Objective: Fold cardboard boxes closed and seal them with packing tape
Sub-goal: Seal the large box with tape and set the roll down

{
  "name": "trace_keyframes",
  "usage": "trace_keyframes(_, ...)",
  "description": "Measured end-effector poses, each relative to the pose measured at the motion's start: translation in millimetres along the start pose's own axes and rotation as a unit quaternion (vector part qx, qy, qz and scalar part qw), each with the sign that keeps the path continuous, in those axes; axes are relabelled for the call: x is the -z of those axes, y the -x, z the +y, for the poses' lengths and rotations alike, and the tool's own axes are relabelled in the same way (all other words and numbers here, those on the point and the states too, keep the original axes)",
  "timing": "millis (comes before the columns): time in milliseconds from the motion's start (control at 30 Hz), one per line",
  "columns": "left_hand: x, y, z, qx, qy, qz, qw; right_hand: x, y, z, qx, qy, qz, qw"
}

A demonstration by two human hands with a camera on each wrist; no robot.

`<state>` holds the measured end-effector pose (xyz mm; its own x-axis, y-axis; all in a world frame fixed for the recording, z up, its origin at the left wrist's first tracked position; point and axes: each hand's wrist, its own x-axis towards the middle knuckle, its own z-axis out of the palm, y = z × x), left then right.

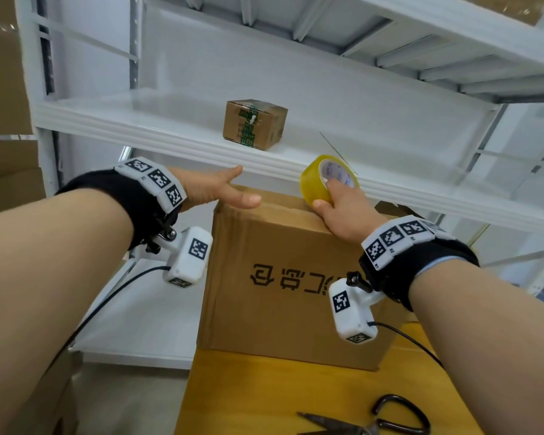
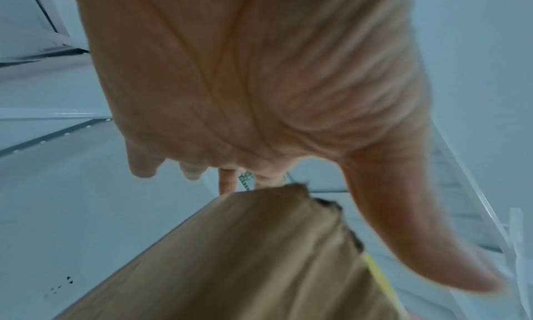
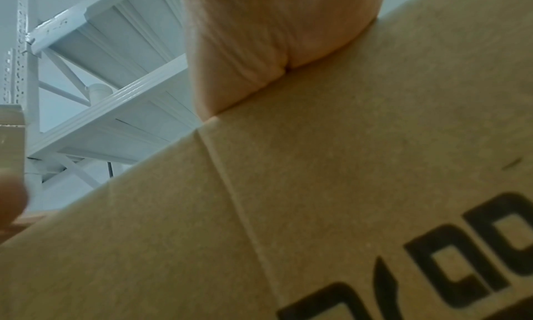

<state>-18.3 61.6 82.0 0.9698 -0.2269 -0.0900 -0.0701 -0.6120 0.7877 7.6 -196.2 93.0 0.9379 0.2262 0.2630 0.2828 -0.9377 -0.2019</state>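
A large brown cardboard box (image 1: pixel 283 277) stands upright on a yellow-topped table (image 1: pixel 264 394), its printed side facing the viewer with the black characters upside down. Its top edge runs left to right, just below the front lip of a white metal shelf (image 1: pixel 157 120). The left hand (image 1: pixel 215 191) reaches forward over the box's top left corner, fingers straight and loosely spread, thumb over the top edge; whether the palm touches the cardboard cannot be told. In the left wrist view the palm (image 2: pixel 245 74) hovers above that corner with the fingers extended and holding nothing. The right hand (image 1: pixel 343 208) grips a roll of yellowish packing tape (image 1: pixel 319 180) at the box's top right, thumb on the outer band and a finger hooked into the white core. The roll stands on edge, its open core facing up and to the right. In the right wrist view the heel of the hand (image 3: pixel 274 39) rests against the box's upper edge. A small taped box (image 1: pixel 254 124) sits on the shelf behind. Black-handled scissors (image 1: pixel 371 422) lie on the table's near edge, blades pointing left.
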Motion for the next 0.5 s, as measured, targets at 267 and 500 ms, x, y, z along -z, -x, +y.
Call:
trace_keyframes(267,-14,-7,16,0.025,-0.196,0.101,0.975,-1,2,1,0.003,-0.011,0.012,1.0)
trace_keyframes(500,-25,2,21,0.009,-0.199,0.115,0.973,2,0,-1,-0.003,-0.06,0.022,0.998)
